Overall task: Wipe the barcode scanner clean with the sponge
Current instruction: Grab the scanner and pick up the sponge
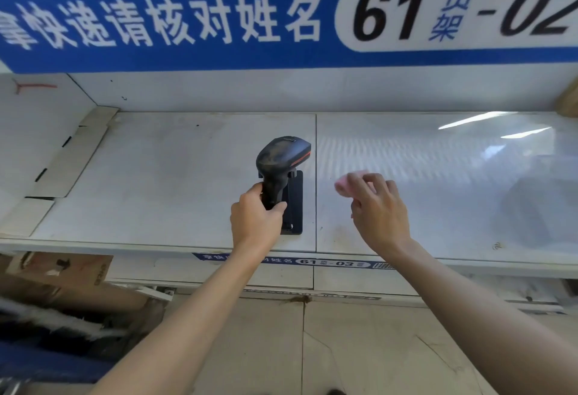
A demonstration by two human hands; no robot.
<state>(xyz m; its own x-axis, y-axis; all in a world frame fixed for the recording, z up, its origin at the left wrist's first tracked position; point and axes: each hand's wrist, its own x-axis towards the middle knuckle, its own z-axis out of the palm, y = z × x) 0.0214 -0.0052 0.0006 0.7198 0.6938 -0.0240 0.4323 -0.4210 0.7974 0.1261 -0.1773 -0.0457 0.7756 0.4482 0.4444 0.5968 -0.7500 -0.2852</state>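
A black barcode scanner (283, 156) with a red stripe on its head stands upright over a flat black base (295, 203) on a white shelf (175, 175). My left hand (255, 222) is wrapped around the scanner's handle from the left. To the right of the scanner, my right hand (380, 210) hovers above the shelf with a small pink sponge (344, 183) pinched in its fingertips. The sponge is a short way from the scanner's head and does not touch it.
A blue sign (281, 15) with white characters and "61-02" runs along the shelf above. Flattened cardboard (62, 169) lies at the shelf's left end. Cardboard boxes (62, 282) sit below at the left. A brown box corner (567, 100) shows at far right.
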